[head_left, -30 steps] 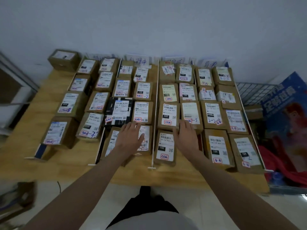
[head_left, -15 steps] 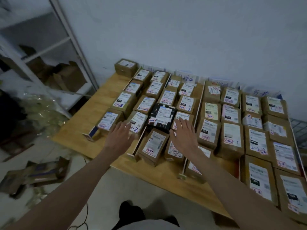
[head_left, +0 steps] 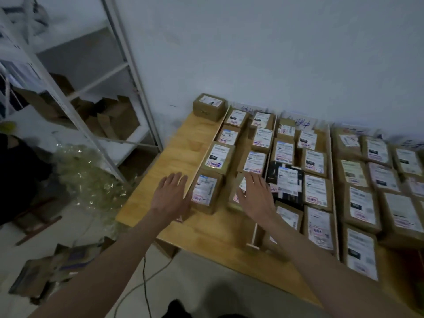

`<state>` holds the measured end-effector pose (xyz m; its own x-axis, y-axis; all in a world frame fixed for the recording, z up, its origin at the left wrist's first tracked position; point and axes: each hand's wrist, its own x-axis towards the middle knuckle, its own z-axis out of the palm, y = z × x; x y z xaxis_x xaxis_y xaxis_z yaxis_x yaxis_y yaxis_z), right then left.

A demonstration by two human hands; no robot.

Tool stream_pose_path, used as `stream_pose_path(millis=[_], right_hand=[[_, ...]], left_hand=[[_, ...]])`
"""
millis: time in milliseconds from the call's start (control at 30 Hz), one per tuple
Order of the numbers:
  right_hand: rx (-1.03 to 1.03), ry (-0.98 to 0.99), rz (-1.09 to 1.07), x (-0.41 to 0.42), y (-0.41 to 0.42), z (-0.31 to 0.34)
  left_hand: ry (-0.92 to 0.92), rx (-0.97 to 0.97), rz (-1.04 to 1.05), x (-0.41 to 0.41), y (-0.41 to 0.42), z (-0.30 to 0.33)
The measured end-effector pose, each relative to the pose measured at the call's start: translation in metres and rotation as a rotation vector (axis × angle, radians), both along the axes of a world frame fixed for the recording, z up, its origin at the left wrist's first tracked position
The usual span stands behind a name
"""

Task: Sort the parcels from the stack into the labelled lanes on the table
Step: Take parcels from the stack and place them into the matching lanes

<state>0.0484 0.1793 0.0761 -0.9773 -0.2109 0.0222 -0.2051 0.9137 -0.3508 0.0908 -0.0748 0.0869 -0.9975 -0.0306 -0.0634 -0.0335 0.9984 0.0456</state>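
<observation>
Both hands flat, fingers spread, holding nothing: your left hand (head_left: 171, 196) beside the nearest left-lane parcel (head_left: 205, 193), your right hand (head_left: 255, 195) over its neighbour. Square these 2 boxes gently within the dividers.

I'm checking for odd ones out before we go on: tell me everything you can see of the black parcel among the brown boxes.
The black parcel is the only dark one on the wooden table. It looks like a flat black box lying label-up, with a white shipping label on top and red marks near its front left edge; the print is too blurred to read. It lies in the second lane from the left, brown boxes before, behind and to its right. The right hand, fingers spread, hovers just left of it; contact cannot be told.
</observation>
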Motion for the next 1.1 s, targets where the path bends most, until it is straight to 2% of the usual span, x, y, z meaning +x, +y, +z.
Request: stream_pose_path(millis=[233,500,867,1100], right_hand=[[-0.044,-0.004,-0.144,-0.017,-0.084,0.006],[-0.009,0.008,-0.220,-0.099,-0.122,0.011],[-0.137,-0.073,-0.272,-0.303,-0.158,-0.010],[-0.260,-0.098,-0.290,-0.443,-0.176,-0.063]], left_hand=[[-0.007,-0.009,-0.089,-0.056,-0.090,0.013],[-0.008,0.002,-0.121,-0.145,-0.132,0.013],[-0.019,0.052,-0.110,-0.353,-0.160,0.004],[-0.038,0.128,-0.049,-0.493,-0.151,-0.047]])
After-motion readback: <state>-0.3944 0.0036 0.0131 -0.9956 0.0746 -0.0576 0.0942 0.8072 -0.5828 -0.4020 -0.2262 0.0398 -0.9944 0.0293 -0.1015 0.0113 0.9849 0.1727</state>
